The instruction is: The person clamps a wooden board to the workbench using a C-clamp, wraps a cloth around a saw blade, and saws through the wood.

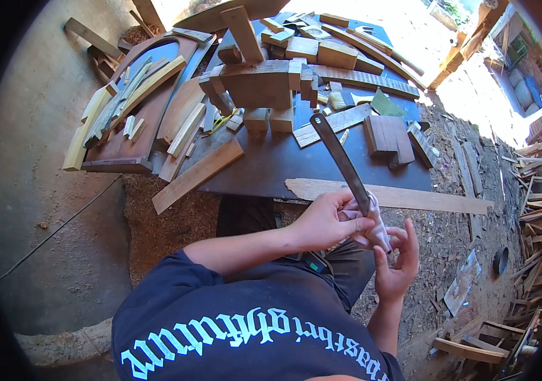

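Pinkish cloth (378,230) bunches around the lower part of a dark metal strip (341,155), held just in front of the person's lap, right of centre in the frame. The left hand (333,223) is closed on cloth and strip together, thumb laid along the near side. The right hand (398,259) is half curled at the cloth's lower end, some fingers raised; whether it pinches anything, I can't tell.

As for progress, I'd judge the handling to be midway: the cloth covers the lower part, while the upper length, up to the holed tip, stands bare. (Whether that bare stretch has had its turn, nothing shows.)

Just beyond the hands, a long pale board (411,197) lies along the near edge of the dark tabletop (252,171). Further up sit a squarish wooden assembly (258,86), a dark wood block (382,136) and a crowd of offcuts toward the top of the frame.

Across the dark shirt (252,305) at the bottom, white blackletter runs upside down: "brightfuture" reads clearly, preceded by what looks like "past" or "bast". I make out no brand elsewhere.
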Motion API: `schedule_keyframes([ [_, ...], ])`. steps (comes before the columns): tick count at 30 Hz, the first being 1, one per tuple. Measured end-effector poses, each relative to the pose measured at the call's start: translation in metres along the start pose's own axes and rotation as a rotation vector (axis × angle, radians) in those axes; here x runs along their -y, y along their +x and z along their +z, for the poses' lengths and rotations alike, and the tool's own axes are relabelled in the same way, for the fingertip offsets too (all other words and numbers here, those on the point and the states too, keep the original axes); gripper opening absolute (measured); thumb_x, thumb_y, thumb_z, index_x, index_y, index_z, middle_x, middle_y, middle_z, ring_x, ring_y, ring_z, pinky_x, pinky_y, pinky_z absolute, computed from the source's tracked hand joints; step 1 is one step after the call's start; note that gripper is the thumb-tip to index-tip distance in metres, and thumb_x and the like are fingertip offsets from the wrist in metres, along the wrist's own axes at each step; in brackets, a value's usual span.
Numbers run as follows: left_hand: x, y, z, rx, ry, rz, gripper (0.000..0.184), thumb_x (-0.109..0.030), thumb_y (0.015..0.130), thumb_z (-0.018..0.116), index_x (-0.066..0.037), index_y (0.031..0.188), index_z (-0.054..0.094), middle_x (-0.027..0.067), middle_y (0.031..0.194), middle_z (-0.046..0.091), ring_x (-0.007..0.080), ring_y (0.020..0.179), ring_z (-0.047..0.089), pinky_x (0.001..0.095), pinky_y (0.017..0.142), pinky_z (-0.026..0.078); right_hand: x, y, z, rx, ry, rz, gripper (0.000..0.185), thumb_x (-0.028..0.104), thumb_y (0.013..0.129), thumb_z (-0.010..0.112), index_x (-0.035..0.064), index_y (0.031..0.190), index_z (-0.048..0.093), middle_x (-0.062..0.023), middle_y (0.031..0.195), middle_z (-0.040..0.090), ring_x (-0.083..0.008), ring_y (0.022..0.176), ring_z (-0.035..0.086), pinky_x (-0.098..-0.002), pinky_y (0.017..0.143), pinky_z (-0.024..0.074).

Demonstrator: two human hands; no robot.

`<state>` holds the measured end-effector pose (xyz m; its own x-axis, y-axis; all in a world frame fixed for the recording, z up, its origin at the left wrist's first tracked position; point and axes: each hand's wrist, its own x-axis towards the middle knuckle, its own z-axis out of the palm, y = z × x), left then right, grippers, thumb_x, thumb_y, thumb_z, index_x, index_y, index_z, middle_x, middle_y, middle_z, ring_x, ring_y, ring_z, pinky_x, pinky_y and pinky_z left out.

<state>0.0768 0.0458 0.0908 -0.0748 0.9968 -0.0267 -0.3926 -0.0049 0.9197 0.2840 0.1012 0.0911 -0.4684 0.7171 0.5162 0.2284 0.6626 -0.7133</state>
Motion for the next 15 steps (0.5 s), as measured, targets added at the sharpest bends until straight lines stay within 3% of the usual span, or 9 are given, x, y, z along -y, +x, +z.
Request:
schedule_keyframes([
  [3, -0.004, -0.001, -0.004, 0.060, 0.097, 0.007, 0.029, -0.012, 0.094, 0.078, -0.005, 0.121, 0.068, 0.0017, 0.109, 0.071, 0.0076, 0.101, 0.065, 0.0273, 0.089, 0.055, 0.000, 0.003, -0.005, 0.127, 0.006, 0.124, 0.034, -0.003, 0.085, 0.077, -0.0015, 0.119, 0.075, -0.0150, 0.095, 0.074, -0.0189, 0.078, 0.070, -0.0303, 0.072, 0.0552],
  [4, -0.008, -0.001, -0.006, 0.080, 0.159, 0.008, 0.031, -0.012, 0.094, 0.079, -0.004, 0.122, 0.068, 0.0018, 0.110, 0.071, 0.0076, 0.102, 0.065, 0.0275, 0.090, 0.055, 0.001, 0.006, 0.001, 0.081, -0.029, 0.002, 0.036, -0.008, 0.083, 0.074, -0.0024, 0.119, 0.074, -0.0147, 0.091, 0.075, -0.0216, 0.073, 0.070, -0.0306, 0.069, 0.0560],
  [7, -0.012, -0.003, -0.006, 0.018, 0.206, -0.065, 0.033, -0.010, 0.093, 0.079, -0.003, 0.123, 0.068, 0.0030, 0.113, 0.072, 0.0093, 0.106, 0.067, 0.0294, 0.095, 0.055, -0.006, 0.004, 0.010, -0.017, -0.238, -0.275, 0.038, -0.010, 0.081, 0.074, 0.0001, 0.118, 0.075, -0.0152, 0.098, 0.075, -0.0257, 0.076, 0.070, -0.0331, 0.070, 0.0564],
  [10, -0.006, -0.010, 0.004, 0.021, -0.122, 0.009, 0.036, -0.010, 0.093, 0.079, -0.002, 0.126, 0.068, 0.0047, 0.117, 0.073, 0.0114, 0.111, 0.068, 0.0304, 0.100, 0.054, -0.001, 0.009, 0.016, -0.077, -0.380, -0.375, 0.037, -0.011, 0.080, 0.074, 0.0028, 0.113, 0.077, -0.0160, 0.107, 0.074, -0.0304, 0.085, 0.072, -0.0353, 0.073, 0.0570],
  [14, -0.007, -0.012, -0.001, -0.034, 0.071, -0.010, 0.036, -0.007, 0.094, 0.076, -0.001, 0.129, 0.069, 0.0082, 0.120, 0.074, 0.0131, 0.111, 0.069, 0.0295, 0.099, 0.055, 0.002, 0.010, 0.028, -0.051, -0.205, -0.286, 0.037, -0.005, 0.078, 0.080, 0.0039, 0.113, 0.074, -0.0167, 0.110, 0.073, -0.0320, 0.091, 0.072, -0.0372, 0.079, 0.0562],
  [15, -0.009, -0.011, -0.008, 0.028, 0.131, 0.009, 0.032, -0.006, 0.094, 0.076, -0.001, 0.126, 0.071, 0.0080, 0.118, 0.075, 0.0128, 0.109, 0.069, 0.0291, 0.097, 0.056, 0.008, 0.008, 0.029, -0.036, -0.049, -0.127, 0.039, -0.004, 0.077, 0.081, 0.0040, 0.114, 0.072, -0.0164, 0.108, 0.072, -0.0325, 0.092, 0.072, -0.0377, 0.079, 0.0560],
])
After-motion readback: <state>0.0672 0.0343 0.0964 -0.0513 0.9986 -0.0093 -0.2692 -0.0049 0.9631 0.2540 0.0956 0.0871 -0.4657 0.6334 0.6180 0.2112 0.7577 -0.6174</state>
